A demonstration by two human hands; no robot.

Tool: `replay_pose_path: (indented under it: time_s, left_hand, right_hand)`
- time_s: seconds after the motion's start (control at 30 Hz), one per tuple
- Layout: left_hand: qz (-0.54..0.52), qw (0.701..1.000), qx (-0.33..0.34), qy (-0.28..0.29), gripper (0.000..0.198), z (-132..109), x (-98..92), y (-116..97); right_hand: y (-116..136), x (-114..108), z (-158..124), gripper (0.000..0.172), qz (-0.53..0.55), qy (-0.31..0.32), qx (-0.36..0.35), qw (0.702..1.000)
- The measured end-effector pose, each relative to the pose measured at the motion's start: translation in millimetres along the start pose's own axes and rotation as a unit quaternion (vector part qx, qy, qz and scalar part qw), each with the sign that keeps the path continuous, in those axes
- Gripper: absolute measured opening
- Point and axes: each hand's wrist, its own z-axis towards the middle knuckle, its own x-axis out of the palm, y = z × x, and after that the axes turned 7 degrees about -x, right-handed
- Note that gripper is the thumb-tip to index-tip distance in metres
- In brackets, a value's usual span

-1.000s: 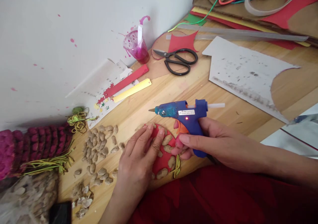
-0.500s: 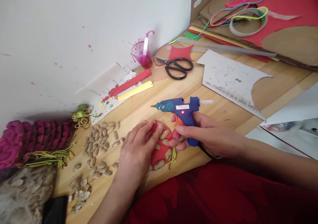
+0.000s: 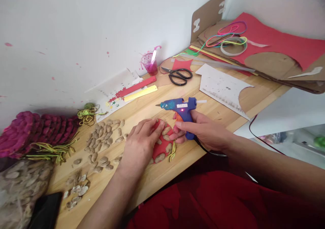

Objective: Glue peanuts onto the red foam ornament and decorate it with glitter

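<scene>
Noted in the right hand [image 3: 204, 127]: closed grip on a blue plastic glue gun [image 3: 183, 107] with orange trigger, lit red light and nozzle pointing left, clear of the work. Under the left hand [image 3: 139, 137]: round red disc [image 3: 161, 147] bearing tan, ridged peanuts [image 3: 159, 158], on the pale wooden table [image 3: 146, 181]. Laid across with bent, partly spread fingers; cannot tell whether pinching anything. Advised: press evenly, avoid rocking, hold fingertips away from the hot tip, rest lightly on the trigger. Leftward: loose tan nuts [image 3: 101, 134]. Beyond: black-handled metal scissors [image 3: 177, 76].
</scene>
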Motion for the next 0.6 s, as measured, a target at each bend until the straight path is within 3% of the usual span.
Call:
replay_pose_path:
  time_s: [0.6]
  left_hand:
    - [0.02, 1.0, -0.005, 0.008, 0.04, 2.2, -4.9, -6.2]
  right_hand:
    - [0.4, 4.2, -1.3, 0.017, -0.036, -0.009, -0.018, 0.999]
